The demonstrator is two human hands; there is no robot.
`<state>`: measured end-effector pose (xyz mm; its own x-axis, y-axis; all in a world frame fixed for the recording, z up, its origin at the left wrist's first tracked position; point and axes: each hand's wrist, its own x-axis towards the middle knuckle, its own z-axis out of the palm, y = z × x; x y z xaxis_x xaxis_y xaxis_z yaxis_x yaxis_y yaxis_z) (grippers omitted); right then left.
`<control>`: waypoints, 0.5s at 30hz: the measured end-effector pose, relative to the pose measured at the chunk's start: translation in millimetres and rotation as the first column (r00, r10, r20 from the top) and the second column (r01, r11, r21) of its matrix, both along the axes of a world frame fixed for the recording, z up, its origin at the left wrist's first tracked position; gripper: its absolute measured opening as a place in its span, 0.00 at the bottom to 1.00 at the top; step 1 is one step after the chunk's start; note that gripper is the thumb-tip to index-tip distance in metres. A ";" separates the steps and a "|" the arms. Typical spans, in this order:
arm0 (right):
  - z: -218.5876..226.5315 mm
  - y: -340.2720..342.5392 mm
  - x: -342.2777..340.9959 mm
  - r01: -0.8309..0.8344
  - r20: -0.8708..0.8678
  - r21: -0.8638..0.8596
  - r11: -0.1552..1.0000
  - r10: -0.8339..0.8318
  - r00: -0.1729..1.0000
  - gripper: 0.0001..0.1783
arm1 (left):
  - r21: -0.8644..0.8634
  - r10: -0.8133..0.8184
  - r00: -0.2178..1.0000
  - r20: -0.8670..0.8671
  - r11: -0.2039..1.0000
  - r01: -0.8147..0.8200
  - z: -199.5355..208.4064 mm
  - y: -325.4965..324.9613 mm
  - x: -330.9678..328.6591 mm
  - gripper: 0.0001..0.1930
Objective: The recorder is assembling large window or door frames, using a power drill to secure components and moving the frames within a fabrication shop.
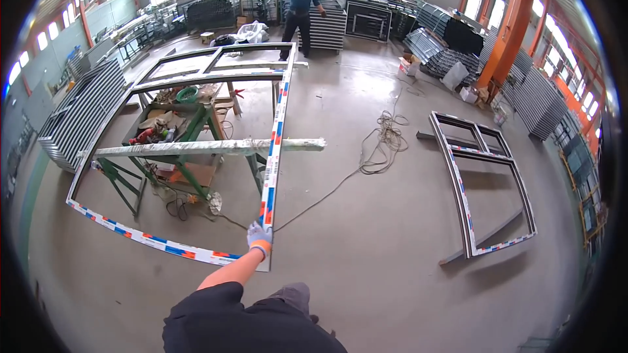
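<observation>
A large window frame [278,127], its faces covered with white, blue and red protective tape, lies flat at working height to my left and ahead. Two bars wrapped in pale film carry it; the nearer bar [209,148] sticks out past its right side. My left hand [260,235], in a grey glove with an orange cuff, is closed on the right side rail close to the near right corner. Part of the grip is hidden by the hand itself. My right hand is out of sight.
A green tool stand [196,134] with tools stands under the frame. A coiled cable [386,140] lies on the floor, its line running beneath the frame. Right are a smaller frame [456,189] on supports and an orange column [510,33]. Another person [301,10] stands behind, by stacked profiles.
</observation>
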<state>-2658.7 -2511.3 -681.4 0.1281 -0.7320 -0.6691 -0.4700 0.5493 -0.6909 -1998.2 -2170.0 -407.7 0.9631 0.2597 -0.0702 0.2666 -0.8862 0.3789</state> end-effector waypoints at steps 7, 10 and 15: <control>63.7 -202.9 221.9 -0.134 0.171 0.018 0.991 0.129 0.977 0.10 | 0.036 0.255 0.952 0.168 0.964 -0.265 -4.5 -41.8 63.6 0.33; 82.1 -218.9 304.5 -0.241 -0.025 -0.171 0.955 0.241 0.970 0.11 | 0.150 0.333 0.904 0.267 0.913 -0.380 7.0 -78.1 115.6 0.31; 90.8 -224.9 382.1 -0.290 0.064 0.009 0.957 0.289 0.955 0.09 | 0.156 0.501 0.833 0.234 0.826 -0.541 23.7 -103.1 204.4 0.28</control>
<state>-2276.6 -2736.2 -590.5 0.3738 -0.6452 -0.6663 -0.5677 0.4089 -0.7145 -1793.8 -2273.0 -384.0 0.6698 0.7154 0.1991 0.6580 -0.6960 0.2875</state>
